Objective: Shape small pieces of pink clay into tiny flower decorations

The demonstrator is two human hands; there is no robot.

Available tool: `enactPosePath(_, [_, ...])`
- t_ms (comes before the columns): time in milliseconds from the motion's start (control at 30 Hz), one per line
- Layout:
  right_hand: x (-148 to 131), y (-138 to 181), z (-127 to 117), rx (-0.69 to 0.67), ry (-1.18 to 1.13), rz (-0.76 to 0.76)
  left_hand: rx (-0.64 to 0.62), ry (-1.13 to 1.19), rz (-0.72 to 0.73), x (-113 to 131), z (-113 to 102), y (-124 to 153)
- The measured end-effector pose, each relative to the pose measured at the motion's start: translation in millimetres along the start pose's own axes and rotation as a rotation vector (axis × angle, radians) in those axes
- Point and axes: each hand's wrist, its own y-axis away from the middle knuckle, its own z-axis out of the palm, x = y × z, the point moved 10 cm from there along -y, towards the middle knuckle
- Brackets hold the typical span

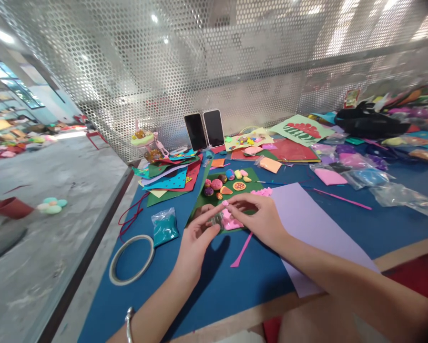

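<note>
Over the work area, my right hand (257, 214) pinches a small piece of pink clay (225, 203) between thumb and fingertips. My left hand (199, 233) reaches in from the left, index finger stretched out with its tip against that piece, thumb apart. Beneath and between the hands lies a clear bag of pink clay (231, 223), partly covered by fingers. More small pink clay pieces (263, 192) sit just beyond my right hand. A pink plastic tool (241, 251) lies below the hands. Behind them, small clay food shapes, among them a round pizza-like one (239, 186), rest on dark green paper (203, 190).
Left on the blue table (214, 295) are a tape roll (131, 259), a bag of teal clay (165, 227) and stacked coloured sheets (171, 176). Purple paper (307, 228) lies under my right forearm. Two phones (205, 129) lean on the perforated metal screen (164, 71). Clay bags (364, 174) crowd the right.
</note>
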Motion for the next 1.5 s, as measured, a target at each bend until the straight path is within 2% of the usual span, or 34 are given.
enactPosePath(300, [10.4,-2.9,3.2,-0.024,-0.060,0.076,0.033,-0.226,0.062,-4.8,-7.5,-4.5])
enactPosePath(433, [23.3,-2.9,9.5,-0.090,-0.158,0.166,0.047,-0.343,0.133,5.2,-12.1,-9.6])
enactPosePath(633, [36.2,-1.2,20.7,-0.210,-0.159,0.259,0.042,-0.809,0.230,28.8,-22.4,-17.0])
enactPosePath(767, [36.9,-0.7,23.3,-0.245,-0.097,0.263,-0.046,-1.022,0.250,23.4,-21.7,-22.7])
enactPosePath(967, [30.2,-2.2,24.0,-0.260,-0.027,0.188,-0.092,-1.027,0.227,14.1,-22.6,-31.7])
enactPosePath(1133, [30.6,-1.1,25.9,-0.271,-0.011,0.164,-0.156,-1.006,0.236,5.9,-12.3,-37.8])
enactPosePath(1500, [28.1,0.0,30.2,-0.319,0.008,0.128,-0.118,-0.976,0.249,3.1,-7.8,-45.9])
